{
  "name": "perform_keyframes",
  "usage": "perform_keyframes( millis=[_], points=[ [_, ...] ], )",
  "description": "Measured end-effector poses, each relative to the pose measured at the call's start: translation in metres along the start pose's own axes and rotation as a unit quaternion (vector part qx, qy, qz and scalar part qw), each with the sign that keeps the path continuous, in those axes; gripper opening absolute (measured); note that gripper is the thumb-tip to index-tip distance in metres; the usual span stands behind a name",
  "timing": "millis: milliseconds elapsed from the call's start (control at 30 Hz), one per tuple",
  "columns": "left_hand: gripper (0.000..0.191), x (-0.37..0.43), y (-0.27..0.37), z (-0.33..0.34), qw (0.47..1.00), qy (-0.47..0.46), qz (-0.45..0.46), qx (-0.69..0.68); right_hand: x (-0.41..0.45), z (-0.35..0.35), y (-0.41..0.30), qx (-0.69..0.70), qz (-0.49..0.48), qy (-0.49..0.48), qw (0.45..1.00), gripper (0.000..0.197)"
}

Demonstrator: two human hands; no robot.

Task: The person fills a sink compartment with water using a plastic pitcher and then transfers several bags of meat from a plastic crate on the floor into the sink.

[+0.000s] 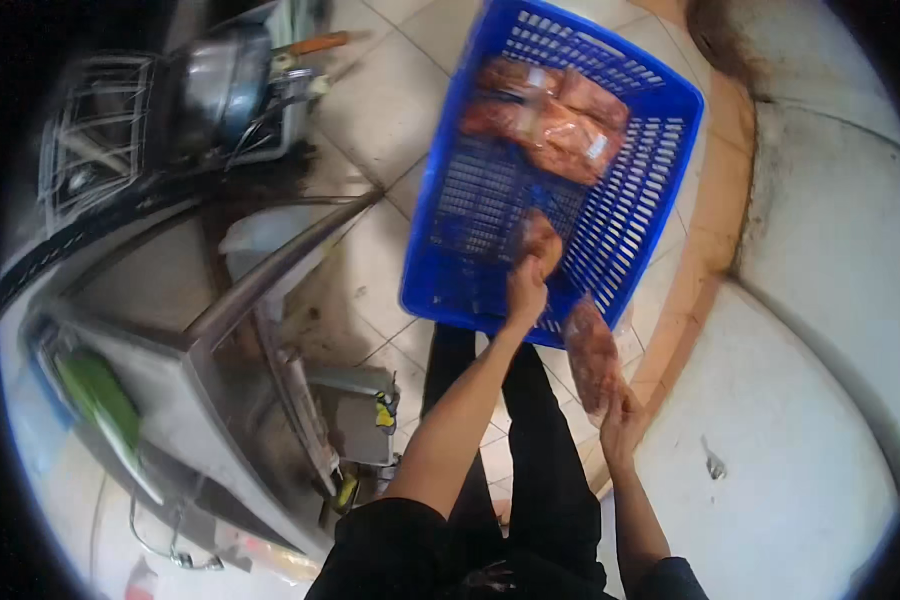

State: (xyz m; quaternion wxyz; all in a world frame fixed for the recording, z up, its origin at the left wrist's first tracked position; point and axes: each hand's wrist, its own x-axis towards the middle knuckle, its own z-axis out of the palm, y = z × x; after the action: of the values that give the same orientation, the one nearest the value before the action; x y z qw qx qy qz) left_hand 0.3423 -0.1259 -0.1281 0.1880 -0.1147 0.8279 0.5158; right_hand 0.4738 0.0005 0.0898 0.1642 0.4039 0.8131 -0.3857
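Observation:
My left hand grips one end of a plastic-wrapped pack of reddish meat inside a blue plastic crate. In my right hand is a longer clear-wrapped pack of reddish meat, held by its lower end. Its upper end reaches the crate's near right corner. Several wrapped meat packs lie together at the far end of the crate, some bearing white labels. The slotted crate floor shows between them and my left hand.
A stainless steel table stands at the left, with a plastic container beneath it. Beyond it are a metal pot and a wire rack. White appliance-like surfaces line the right side. Pale tiles cover the floor.

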Motion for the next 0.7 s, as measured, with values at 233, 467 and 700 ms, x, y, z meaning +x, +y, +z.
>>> perform_keyframes(
  millis=[233, 467, 700],
  points=[
    [0.022, -0.18, 0.156, -0.204, 0.988, 0.099, -0.012, -0.116, -0.065, -0.035, -0.051, -0.097, -0.182, -0.114, 0.972, 0.039],
    [0.035, -0.378, 0.219, -0.329, 0.955, 0.25, -0.051, -0.153, -0.183, -0.056, -0.112, -0.121, -0.399, -0.285, 0.863, 0.033],
    [0.036, -0.539, 0.169, -0.424, 0.78, 0.537, -0.033, -0.319, -0.374, -0.011, -0.228, -0.092, -0.462, -0.487, 0.735, 0.033]
  ],
)
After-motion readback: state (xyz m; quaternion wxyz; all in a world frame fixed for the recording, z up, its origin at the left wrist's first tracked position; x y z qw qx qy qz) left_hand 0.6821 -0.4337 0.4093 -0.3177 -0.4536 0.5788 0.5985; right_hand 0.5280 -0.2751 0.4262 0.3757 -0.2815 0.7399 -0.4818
